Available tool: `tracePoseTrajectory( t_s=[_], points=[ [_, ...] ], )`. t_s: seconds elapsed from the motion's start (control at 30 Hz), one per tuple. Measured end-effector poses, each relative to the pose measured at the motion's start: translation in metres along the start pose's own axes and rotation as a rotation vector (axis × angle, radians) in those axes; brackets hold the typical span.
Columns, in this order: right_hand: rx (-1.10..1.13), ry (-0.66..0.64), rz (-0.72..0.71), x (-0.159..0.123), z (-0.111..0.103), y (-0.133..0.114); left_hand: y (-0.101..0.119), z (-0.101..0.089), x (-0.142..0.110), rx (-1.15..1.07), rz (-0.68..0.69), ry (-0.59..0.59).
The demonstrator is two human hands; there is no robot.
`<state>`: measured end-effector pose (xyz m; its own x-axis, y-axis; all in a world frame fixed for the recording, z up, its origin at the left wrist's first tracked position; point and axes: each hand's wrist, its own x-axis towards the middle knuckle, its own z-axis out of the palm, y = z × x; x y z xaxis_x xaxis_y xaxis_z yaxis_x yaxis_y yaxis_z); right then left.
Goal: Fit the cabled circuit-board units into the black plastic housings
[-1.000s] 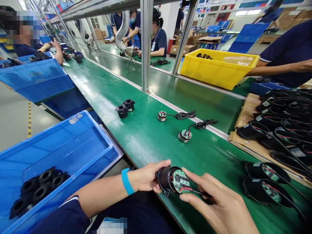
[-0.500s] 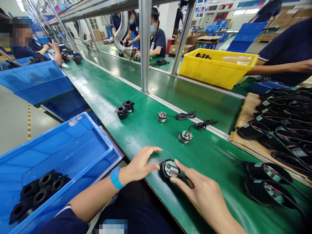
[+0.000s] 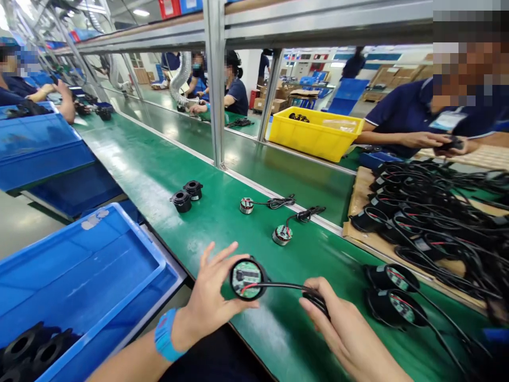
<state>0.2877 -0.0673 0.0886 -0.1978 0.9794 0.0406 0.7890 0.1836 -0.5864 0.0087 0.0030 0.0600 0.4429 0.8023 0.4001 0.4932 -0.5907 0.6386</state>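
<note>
My left hand (image 3: 210, 297), a blue band at its wrist, grips a round black housing (image 3: 247, 279) by its rim, with a green circuit board facing up inside it. Red wires on the board lead into a black cable (image 3: 280, 286). My right hand (image 3: 338, 318) is closed round the bundled part of that cable, to the right of the housing. Beyond my hands, two round metal motors with green boards, a nearer motor (image 3: 282, 235) and a farther motor (image 3: 246, 206), lie on the green bench (image 3: 214, 223) with coiled cables.
Two black housings (image 3: 181, 201) stand farther left. At right lie two wired housings (image 3: 395, 307), near a cardboard tray (image 3: 352, 232) full of similar units. A blue bin (image 3: 119, 265) is at left, and a yellow bin (image 3: 314, 139) stands across the bench. A co-worker (image 3: 417, 116) handles a black part.
My left hand has taken hold of the housing, which is now raised and tilted. My right hand has moved off its rim onto the cable. The view has shifted to the right.
</note>
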Motion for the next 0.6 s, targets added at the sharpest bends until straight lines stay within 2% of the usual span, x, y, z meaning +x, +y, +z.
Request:
tracePoseTrajectory(
  t_s=[0.1,0.2,0.33,0.47,0.6],
  points=[
    [0.006,0.001,-0.002,0.004,-0.001,-0.024,-0.014,-0.005,-0.006,0.105,0.038,-0.06],
    [-0.071,0.026,0.001,0.003,0.001,-0.029,-0.022,-0.004,-0.009,0.163,0.048,-0.096],
    [-0.167,0.126,-0.094,-0.002,0.006,-0.029,-0.016,-0.005,-0.005,0.203,0.059,-0.049],
    [-0.299,0.175,-0.182,-0.004,0.007,-0.03,-0.01,-0.001,-0.001,0.152,0.068,-0.141],
    [-0.318,0.232,-0.2,-0.004,0.005,-0.029,-0.006,0.002,-0.001,0.112,0.049,-0.157]
  ],
)
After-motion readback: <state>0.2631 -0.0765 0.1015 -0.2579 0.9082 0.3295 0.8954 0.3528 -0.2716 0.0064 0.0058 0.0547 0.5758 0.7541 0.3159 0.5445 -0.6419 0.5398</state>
